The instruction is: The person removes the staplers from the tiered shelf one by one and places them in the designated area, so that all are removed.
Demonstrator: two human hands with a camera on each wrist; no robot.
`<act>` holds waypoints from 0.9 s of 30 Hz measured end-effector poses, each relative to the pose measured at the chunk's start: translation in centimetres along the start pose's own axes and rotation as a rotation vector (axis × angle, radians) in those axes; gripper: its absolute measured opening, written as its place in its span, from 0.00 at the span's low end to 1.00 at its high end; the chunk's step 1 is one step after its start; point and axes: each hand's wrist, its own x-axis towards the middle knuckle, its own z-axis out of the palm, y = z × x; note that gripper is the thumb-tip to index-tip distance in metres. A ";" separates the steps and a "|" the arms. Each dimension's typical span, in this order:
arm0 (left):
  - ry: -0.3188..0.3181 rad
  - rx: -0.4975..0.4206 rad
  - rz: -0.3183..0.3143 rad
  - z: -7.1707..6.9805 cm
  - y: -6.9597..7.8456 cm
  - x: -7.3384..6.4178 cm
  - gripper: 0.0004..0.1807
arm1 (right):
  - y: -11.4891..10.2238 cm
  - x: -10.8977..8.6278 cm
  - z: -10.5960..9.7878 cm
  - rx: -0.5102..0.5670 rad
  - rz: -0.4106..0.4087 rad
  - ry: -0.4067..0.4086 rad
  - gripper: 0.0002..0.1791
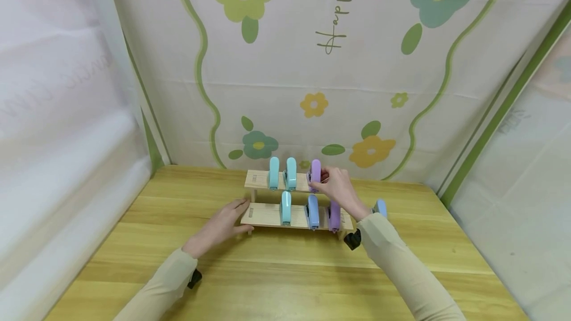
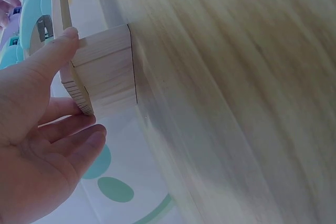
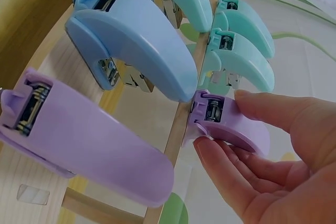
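A two-step wooden rack (image 1: 265,216) bears several staplers. On the upper step, my right hand (image 1: 341,187) pinches a purple stapler (image 1: 316,168) between thumb and fingers; the right wrist view shows the thumb on one side of its body and the fingertips on the other. Left of it stand two teal staplers (image 1: 274,172). The lower step holds a teal stapler (image 1: 286,207), a blue stapler (image 1: 313,210) and another purple stapler (image 1: 334,215). At the rack's left end my left hand (image 1: 220,226) grips the lower board (image 2: 80,95), thumb on its front edge and fingers behind.
Another blue stapler (image 1: 380,207) is on the wooden table (image 1: 285,281) right of the rack, partly hidden by the right sleeve. A printed flower curtain (image 1: 285,63) hangs behind the table, with pale cloth at both sides.
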 end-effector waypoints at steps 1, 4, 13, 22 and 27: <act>0.000 0.002 0.000 0.0 0.0 0.0 0.42 | 0.0 0.0 0.0 -0.002 0.001 0.001 0.16; 0.001 0.009 0.001 0.0 0.0 0.0 0.42 | 0.0 0.1 0.0 -0.006 0.007 0.002 0.15; 0.002 0.016 0.005 -0.1 0.1 0.1 0.43 | -0.1 0.1 0.1 0.004 0.030 0.013 0.14; 0.003 0.012 0.005 -0.1 0.0 0.1 0.43 | 0.0 0.2 0.2 0.012 0.043 0.032 0.11; 0.002 0.001 -0.006 -0.3 0.1 0.0 0.42 | 0.1 0.3 0.3 0.015 0.043 0.044 0.11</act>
